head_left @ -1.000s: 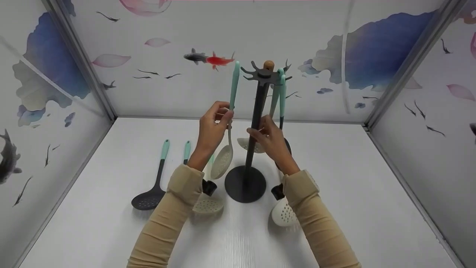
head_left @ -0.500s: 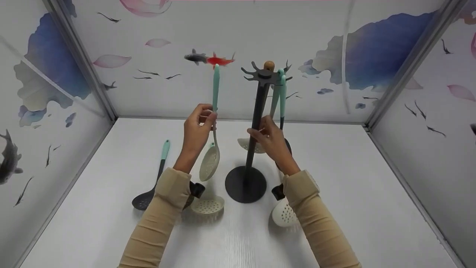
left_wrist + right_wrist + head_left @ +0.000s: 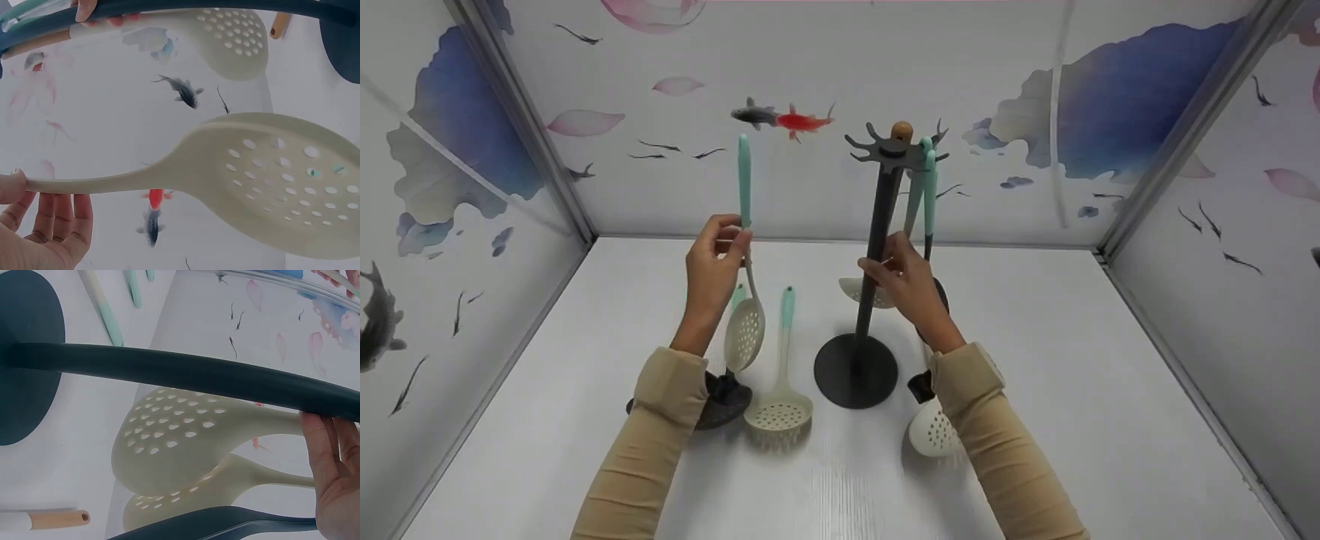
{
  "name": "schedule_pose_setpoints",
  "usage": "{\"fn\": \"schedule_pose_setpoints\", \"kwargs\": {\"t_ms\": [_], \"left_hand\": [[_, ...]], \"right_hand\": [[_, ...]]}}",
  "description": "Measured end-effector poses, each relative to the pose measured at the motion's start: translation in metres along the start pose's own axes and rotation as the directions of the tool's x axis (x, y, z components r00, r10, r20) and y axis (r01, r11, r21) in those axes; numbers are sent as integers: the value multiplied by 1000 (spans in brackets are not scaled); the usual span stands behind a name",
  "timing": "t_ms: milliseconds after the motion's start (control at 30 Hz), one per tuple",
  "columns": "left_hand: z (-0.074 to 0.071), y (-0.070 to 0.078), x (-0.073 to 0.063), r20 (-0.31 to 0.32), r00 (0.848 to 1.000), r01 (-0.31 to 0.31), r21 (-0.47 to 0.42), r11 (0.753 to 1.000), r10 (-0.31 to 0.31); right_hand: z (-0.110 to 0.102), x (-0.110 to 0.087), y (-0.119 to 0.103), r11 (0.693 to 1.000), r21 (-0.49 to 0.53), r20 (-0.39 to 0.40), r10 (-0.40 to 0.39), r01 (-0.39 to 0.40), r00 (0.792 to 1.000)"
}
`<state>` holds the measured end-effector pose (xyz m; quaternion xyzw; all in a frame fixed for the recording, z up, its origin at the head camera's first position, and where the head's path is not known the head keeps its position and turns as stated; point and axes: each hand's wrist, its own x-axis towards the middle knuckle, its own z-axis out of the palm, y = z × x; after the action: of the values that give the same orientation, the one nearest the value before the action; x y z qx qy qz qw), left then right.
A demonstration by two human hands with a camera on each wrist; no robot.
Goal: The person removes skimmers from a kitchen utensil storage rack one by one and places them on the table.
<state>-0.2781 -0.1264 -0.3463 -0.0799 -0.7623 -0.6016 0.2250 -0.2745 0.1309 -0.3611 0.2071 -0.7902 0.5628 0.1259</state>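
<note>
My left hand (image 3: 714, 270) pinches a cream slotted spoon (image 3: 745, 334) low on its mint handle, handle up and bowl hanging down, left of the stand. In the left wrist view thumb and fingers close on the thin neck of the slotted spoon (image 3: 163, 171). Thumb across the front, my right hand (image 3: 907, 281) holds the pole of a black utensil stand (image 3: 877, 225), whose round base sits on the table. Mint-handled utensils (image 3: 930, 195) hang from the right side of its hooked top. Behind the pole, the right wrist view shows cream slotted spoons (image 3: 169, 439) and a dark utensil (image 3: 225, 520).
A cream skimmer (image 3: 778, 412) lies left of the stand's base. Dark utensils (image 3: 726, 405) lie partly hidden under the left sleeve. Another cream perforated utensil (image 3: 931, 431) shows beside the right sleeve. Printed walls (image 3: 660, 195) enclose the white table (image 3: 1035, 420).
My left hand has carried the slotted spoon leftward and slightly lower, away from the stand, uncovering the cream skimmer on the table. The right hand and the stand have stayed still.
</note>
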Motion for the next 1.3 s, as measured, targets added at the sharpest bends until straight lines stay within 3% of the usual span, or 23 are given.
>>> {"fn": "schedule_pose_setpoints", "kwargs": {"t_ms": [100, 367, 567, 667, 767, 933, 1100, 1167, 1300], "left_hand": [[-10, -5, -1, -25, 999, 23, 16, 1000, -23], [-37, -19, -8, -97, 991, 89, 8, 996, -88], [-59, -13, -21, -162, 978, 142, 34, 989, -134], [-70, -21, -23, -209, 965, 172, 38, 984, -161], [-82, -41, -21, -271, 946, 194, 43, 980, -175], [-101, -74, -16, -399, 895, 230, 34, 973, -198], [-116, -80, -13, -497, 834, 245, -55, 968, -239], [-122, -80, -12, -521, 819, 223, -100, 970, -242], [-131, -76, -11, -545, 803, 180, -161, 970, -239]], "right_hand": [[1, 3, 12, 1000, 10, -5, -14, 14, 1000], [1, 3, 14, 999, -13, -11, -38, 38, 999], [1, 3, 14, 999, -26, -16, -45, 45, 999], [1, 3, 14, 999, -33, -18, -38, 38, 999], [1, 3, 13, 999, -30, -13, -22, 22, 1000], [-1, -1, -8, 999, -32, 9, 11, -11, 1000], [-2, -5, -23, 999, -31, 20, 9, -8, 1000], [-2, -5, -23, 999, -32, 21, 6, -6, 1000], [-2, -6, -23, 1000, -29, 20, -4, 5, 1000]]}}
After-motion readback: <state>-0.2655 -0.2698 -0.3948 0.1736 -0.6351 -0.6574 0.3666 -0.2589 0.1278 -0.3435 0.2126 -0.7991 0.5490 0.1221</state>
